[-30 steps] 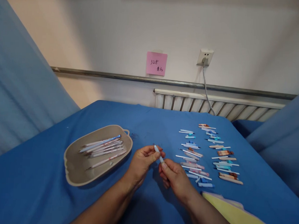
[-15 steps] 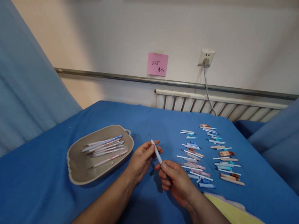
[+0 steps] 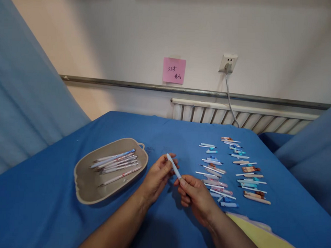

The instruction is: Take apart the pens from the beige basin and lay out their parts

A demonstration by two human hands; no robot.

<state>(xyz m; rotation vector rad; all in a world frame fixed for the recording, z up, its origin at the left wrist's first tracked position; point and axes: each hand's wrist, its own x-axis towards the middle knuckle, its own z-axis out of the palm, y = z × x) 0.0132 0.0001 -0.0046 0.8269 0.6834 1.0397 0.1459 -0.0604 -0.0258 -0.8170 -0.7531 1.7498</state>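
A pale blue pen barrel (image 3: 174, 167) is held aslant above the blue cloth, its rounded end pointing up and left. Around that upper end are the thumb and fingers of my left hand (image 3: 156, 178). My right hand (image 3: 195, 195) pinches the lower end between thumb and forefinger, its other fingers curled under. What lies inside the right fingers is hidden. Left of my hands, a beige tray (image 3: 84, 191) holds several assembled pens (image 3: 116, 162). On the right lie loose pen parts in two columns: barrels, caps, and thin white refills (image 3: 222, 194).
Blue cloth (image 3: 56, 207) covers the table. Yellow paper or cloth (image 3: 262, 236) lies at the front right. Behind are a radiator (image 3: 204, 114), a metal rail (image 3: 134, 85), a socket with a plug (image 3: 228, 64) and a pink note (image 3: 174, 70). Blue curtains (image 3: 28, 86) hang at both sides.
My right hand has shifted slightly to the right along with the lower end of the pen barrel. My left hand stays nearly still. Tray and loose parts look unchanged.
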